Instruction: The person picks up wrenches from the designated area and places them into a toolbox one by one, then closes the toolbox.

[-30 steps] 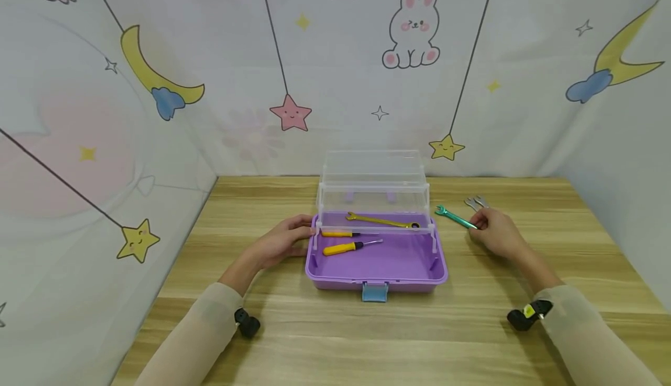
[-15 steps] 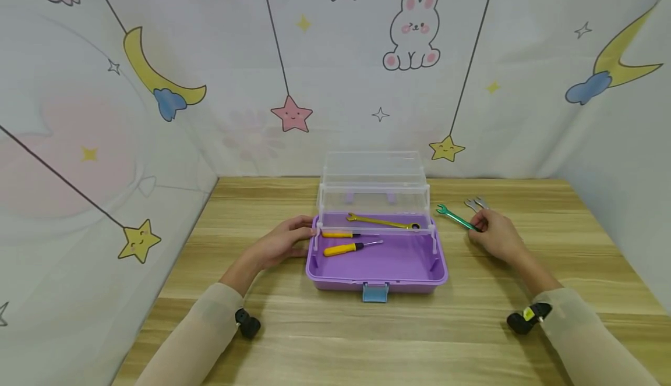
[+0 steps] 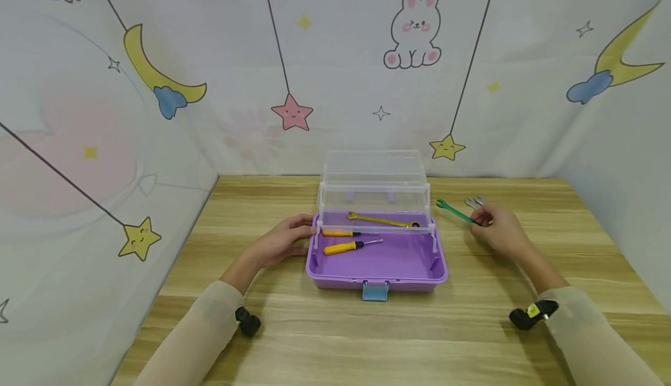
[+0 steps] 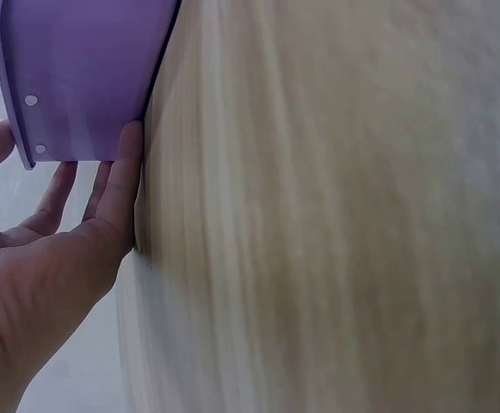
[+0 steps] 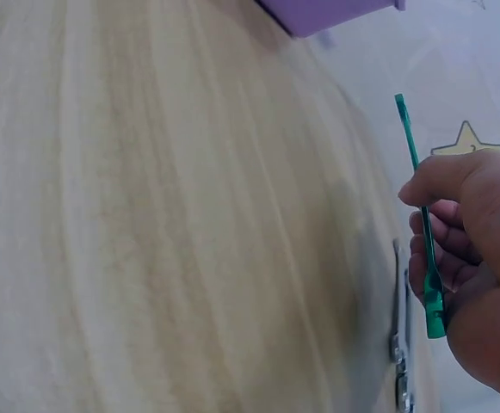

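Observation:
My right hand (image 3: 500,232) pinches a green wrench (image 3: 455,211) between thumb and fingers, its open end pointing at the toolbox. In the right wrist view the wrench (image 5: 425,224) is held off the table, above silver wrenches (image 5: 400,335). An open purple toolbox (image 3: 377,286) sits at the table's middle. My left hand (image 3: 283,240) touches its left end, thumb at the rim and fingers extended against the lower wall. Two yellow-handled screwdrivers (image 3: 341,248) lie inside the box, one partly behind the clear tray. A gold wrench (image 3: 385,221) rests in the tray.
Clear folding trays and the lid (image 3: 374,167) stand raised behind the box. A blue latch (image 3: 375,291) hangs at its front. The wooden table (image 3: 388,345) meets a patterned cloth backdrop (image 3: 367,83) at the back.
My right hand has raised the green wrench slightly off the table near the silver wrenches. My left hand and the toolbox stay in place.

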Demonstrator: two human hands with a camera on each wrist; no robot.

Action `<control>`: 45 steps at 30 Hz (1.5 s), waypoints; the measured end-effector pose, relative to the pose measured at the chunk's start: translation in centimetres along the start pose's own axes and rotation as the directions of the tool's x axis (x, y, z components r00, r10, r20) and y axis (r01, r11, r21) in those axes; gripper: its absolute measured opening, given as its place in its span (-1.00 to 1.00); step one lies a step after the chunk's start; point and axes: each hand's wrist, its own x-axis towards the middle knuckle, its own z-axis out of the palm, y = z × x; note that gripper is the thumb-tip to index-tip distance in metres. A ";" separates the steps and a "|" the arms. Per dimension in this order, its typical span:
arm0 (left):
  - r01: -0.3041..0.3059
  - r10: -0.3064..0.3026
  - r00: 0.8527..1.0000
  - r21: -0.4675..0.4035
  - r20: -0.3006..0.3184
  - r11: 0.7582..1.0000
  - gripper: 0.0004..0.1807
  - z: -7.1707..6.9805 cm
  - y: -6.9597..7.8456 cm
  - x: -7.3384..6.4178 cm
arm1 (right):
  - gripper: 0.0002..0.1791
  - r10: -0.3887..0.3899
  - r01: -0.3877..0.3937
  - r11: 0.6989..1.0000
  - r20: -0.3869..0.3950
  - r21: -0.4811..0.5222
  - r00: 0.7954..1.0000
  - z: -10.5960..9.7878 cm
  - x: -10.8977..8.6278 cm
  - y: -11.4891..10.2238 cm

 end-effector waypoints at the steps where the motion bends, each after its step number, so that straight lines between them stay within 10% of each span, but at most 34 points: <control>1: 0.001 -0.001 1.000 -0.002 -0.002 1.000 -0.48 0.0 0.0 0.0 | -0.84 -0.002 0.002 1.000 0.001 0.000 1.000 -0.2 0.1 -0.1; 45: 0.009 -0.009 1.000 -0.012 0.006 1.000 -0.42 0.0 0.1 -0.1 | -0.80 -0.124 0.126 0.992 -0.061 0.022 0.990 -3.9 0.4 -7.1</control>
